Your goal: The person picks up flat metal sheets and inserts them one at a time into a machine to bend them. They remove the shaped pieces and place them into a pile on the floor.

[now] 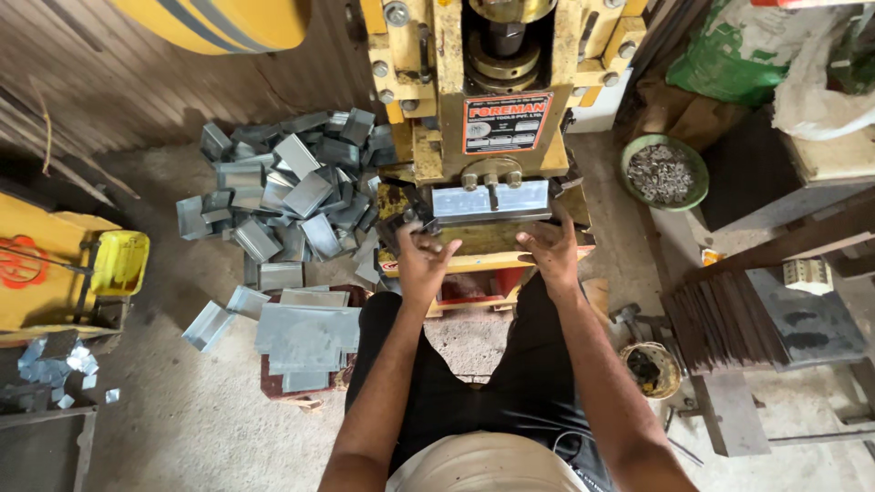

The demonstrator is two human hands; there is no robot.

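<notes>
Grey sheet metal fills this spot: a bent metal piece [490, 201] lies across the bed of the yellow press machine [474, 109], just under its ram, and both hands are at its front edge. The left hand [422, 260] has its fingers curled at the lower left corner of the piece, next to a dark part of the press; whether that grip is really clenched on the metal or only resting against it cannot be told from this angle. The right hand [551, 251] lies spread and released, its fingertips touching the ledge just below the right end of the piece. The person sits with dark-trousered legs on either side of the press base. To the left, on the floor, is a loose heap of bent metal pieces [292, 196], and nearer the left knee a stack of flat metal sheets [305, 337]. A green bowl of small metal scraps [664, 172] sits to the right of the press, well apart from the hands, and a yellow tray [120, 262] stands far off at the left.
</notes>
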